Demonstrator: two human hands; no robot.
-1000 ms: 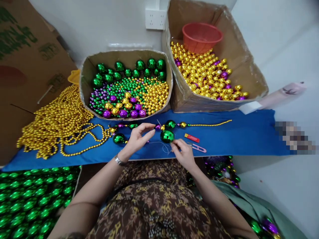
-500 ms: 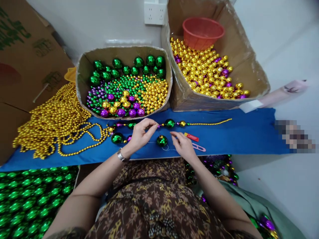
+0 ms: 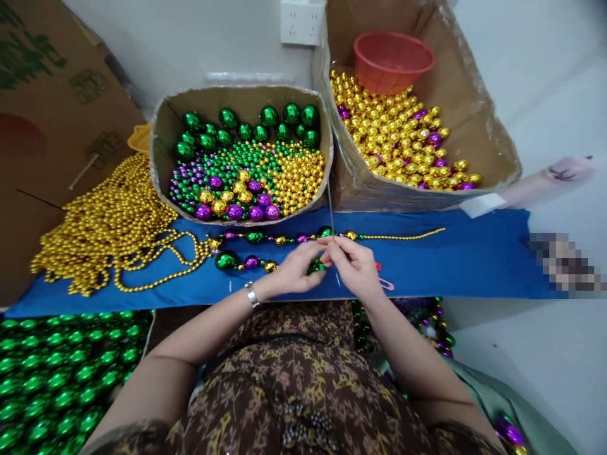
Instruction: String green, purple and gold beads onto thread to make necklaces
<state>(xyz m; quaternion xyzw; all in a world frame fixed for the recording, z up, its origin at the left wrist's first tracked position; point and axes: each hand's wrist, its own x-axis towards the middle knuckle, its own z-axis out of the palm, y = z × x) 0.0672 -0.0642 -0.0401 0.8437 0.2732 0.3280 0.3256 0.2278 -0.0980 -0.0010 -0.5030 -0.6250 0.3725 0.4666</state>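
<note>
Since half a second ago the two hands have been brought together: the left hand point(image 3: 300, 268) is shifted right, the right hand point(image 3: 353, 268) farther off. A thin rod point(image 3: 331, 212) is pinched in the right fingertips; whether it is also gripped by the left cannot be told. Its long axis is pointed to the far side, across the bead string point(image 3: 302, 239), which is laid left to right at the fingertips and partly hidden by them. A green bead point(image 3: 315, 267) is half covered by the left hand. Pink snips point(image 3: 387, 285) are set just beside the right hand, on its near side. The blue cloth point(image 3: 493, 253) beneath is bordered by two cardboard boxes point(image 3: 478, 139) beyond and a heap of gold strands point(image 3: 107, 230) on the left.
</note>
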